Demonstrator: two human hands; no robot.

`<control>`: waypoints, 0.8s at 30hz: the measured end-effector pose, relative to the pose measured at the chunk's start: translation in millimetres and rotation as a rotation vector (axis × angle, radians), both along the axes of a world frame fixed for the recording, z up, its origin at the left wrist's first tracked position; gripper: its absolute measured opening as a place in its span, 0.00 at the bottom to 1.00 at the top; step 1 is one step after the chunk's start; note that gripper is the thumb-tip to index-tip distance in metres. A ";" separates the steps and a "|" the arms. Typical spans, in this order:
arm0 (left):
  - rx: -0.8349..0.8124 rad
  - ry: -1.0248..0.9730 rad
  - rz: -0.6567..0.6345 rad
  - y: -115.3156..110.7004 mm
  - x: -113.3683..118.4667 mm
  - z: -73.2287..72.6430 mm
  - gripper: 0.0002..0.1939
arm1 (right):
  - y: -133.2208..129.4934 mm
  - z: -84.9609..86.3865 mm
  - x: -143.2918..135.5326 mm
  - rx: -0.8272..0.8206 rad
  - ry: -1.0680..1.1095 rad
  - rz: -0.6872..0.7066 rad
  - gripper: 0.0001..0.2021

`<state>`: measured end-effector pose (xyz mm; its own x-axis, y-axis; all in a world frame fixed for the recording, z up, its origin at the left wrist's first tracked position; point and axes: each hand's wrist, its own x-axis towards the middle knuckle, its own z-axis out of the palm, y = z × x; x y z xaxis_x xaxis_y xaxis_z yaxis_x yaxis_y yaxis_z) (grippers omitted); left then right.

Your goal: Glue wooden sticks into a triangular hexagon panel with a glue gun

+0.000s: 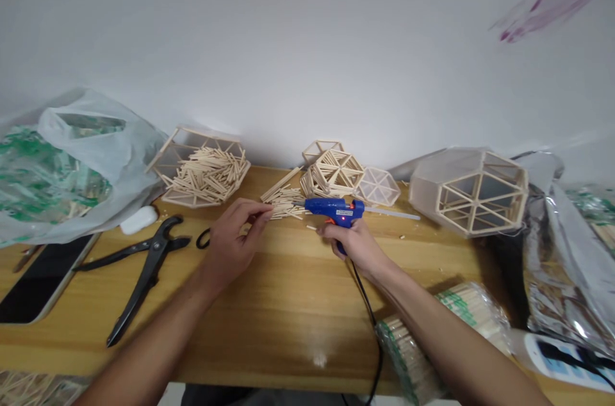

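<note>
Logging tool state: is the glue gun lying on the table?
No, the right hand grips the blue glue gun by its handle, nozzle pointing toward the left hand.

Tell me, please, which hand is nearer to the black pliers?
Left. The left hand is right of the pliers, apart from them; the right hand is farther right, gripping the blue glue gun.

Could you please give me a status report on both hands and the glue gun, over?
Right hand gripping blue glue gun, nozzle toward left hand. Left fingertips close together, contents unclear. Loose wooden sticks by nozzle, possible snag.
</note>
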<state>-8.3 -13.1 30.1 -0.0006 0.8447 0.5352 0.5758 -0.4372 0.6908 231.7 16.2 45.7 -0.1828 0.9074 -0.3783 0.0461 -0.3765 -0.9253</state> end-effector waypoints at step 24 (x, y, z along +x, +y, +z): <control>0.062 0.036 0.032 -1.9 0.2 2.2 0.04 | -3.2 9.6 -0.9 0.074 -0.059 0.051 0.15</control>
